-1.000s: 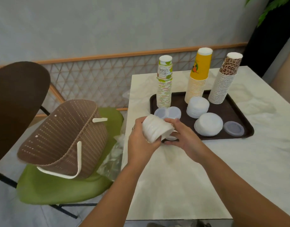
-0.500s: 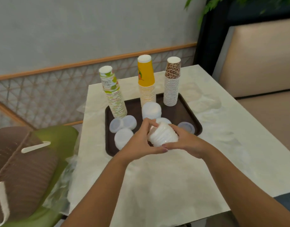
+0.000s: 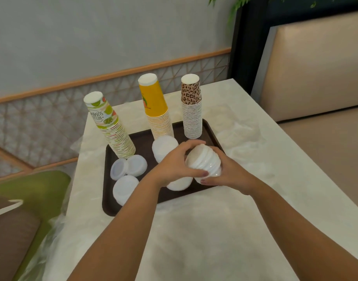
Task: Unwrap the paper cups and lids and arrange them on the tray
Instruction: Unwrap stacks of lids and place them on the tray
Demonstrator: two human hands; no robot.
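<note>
While both hands, left hand (image 3: 174,166) and right hand (image 3: 227,172), clasp the white lid stack (image 3: 204,162) over the tray (image 3: 108,191), three cup stacks stand behind the grip and lid piles (image 3: 125,188) left of it. Judging: nearly done; this stack remains to place.

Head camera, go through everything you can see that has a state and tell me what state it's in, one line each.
Held stack of lids: tilted, gripped above the tray by both hands.
Left hand: curled round the stack.
Right hand: curled round the stack.
Lime cup stack: inverted, leaning left.
Yellow cup stack: inverted, upright.
Leopard cup stack: inverted, upright.
Tray: flat on table, loaded.
</note>
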